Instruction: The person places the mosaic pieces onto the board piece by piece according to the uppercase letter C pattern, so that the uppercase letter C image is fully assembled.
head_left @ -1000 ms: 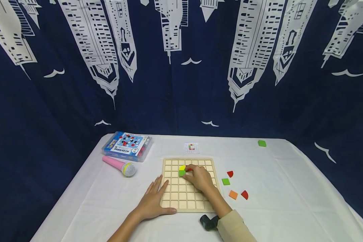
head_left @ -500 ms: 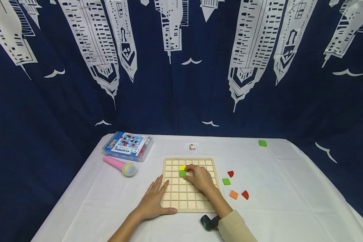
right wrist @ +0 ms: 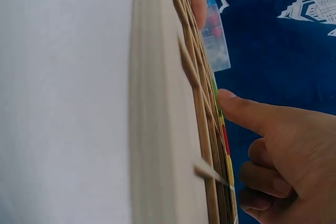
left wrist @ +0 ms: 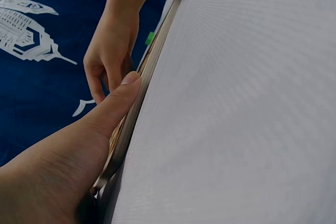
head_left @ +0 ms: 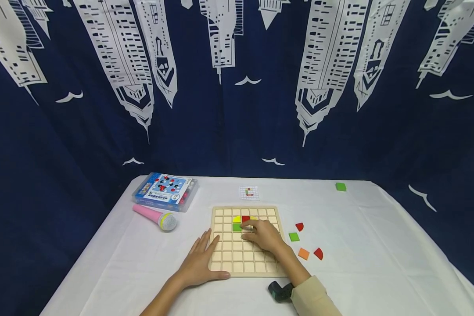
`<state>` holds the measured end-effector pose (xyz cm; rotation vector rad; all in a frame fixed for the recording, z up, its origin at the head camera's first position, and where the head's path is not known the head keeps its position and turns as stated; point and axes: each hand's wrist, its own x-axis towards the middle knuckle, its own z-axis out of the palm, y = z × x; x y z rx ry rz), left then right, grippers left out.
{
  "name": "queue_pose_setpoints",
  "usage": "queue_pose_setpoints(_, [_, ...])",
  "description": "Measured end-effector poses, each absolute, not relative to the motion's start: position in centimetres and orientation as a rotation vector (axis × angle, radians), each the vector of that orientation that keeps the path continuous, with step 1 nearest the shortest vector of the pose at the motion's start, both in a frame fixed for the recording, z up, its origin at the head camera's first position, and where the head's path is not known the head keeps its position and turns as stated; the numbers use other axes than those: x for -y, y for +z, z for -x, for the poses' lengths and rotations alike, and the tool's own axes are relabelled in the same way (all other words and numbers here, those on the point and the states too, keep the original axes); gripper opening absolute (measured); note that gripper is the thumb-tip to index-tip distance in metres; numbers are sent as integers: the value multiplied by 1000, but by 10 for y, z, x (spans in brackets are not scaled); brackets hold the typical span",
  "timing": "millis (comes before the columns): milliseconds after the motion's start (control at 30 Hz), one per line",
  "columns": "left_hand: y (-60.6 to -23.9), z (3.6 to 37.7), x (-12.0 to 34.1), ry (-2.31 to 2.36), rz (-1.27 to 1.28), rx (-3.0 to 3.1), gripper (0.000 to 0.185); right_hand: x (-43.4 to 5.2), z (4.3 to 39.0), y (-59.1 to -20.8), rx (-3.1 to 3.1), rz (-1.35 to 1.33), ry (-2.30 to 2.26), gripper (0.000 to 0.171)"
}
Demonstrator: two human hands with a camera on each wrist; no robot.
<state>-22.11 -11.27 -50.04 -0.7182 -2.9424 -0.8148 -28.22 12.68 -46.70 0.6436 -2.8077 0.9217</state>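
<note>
My left hand (head_left: 200, 263) rests with spread fingers along the left and front edges of the wooden grid board (head_left: 242, 267); its thumb (left wrist: 123, 90) lies at the front edge. Over the board is my right hand (head_left: 265, 235), index finger and thumb apart, no piece visible between them. Its fingertips are close to a green square (head_left: 237, 227); whether they touch it I cannot tell. In the row behind lie a yellow piece (head_left: 236, 219), a red piece (head_left: 245, 219) and another yellow piece (head_left: 253, 217), partly hidden. In the right wrist view the other fingers (right wrist: 265, 179) are curled.
Right of the board lie two red wedges (head_left: 318, 253) (head_left: 299, 226), a green square (head_left: 294, 237) and an orange square (head_left: 303, 253). Another green square (head_left: 341, 187) is farther back. A pattern card (head_left: 249, 193), a plastic case (head_left: 166, 192) and a pink microphone (head_left: 155, 217) stand behind and left.
My right hand has drawn back slightly to the right and nearer, uncovering the red piece and part of the second yellow piece. The left hand has stayed in place.
</note>
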Motion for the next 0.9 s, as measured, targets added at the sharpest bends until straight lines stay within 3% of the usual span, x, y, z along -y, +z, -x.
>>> queue_pose_setpoints(233, [-503, 221, 112, -818, 724, 2939, 112, -141, 277, -462, 2768, -603, 932, 31])
queue_pose_setpoints(633, [-503, 222, 113, -811, 726, 2931, 113, -241, 259, -456, 2811, -330, 831, 33])
queue_pose_setpoints(900, [-504, 223, 112, -803, 719, 2935, 113, -264, 254, -466, 2888, -312, 860, 34])
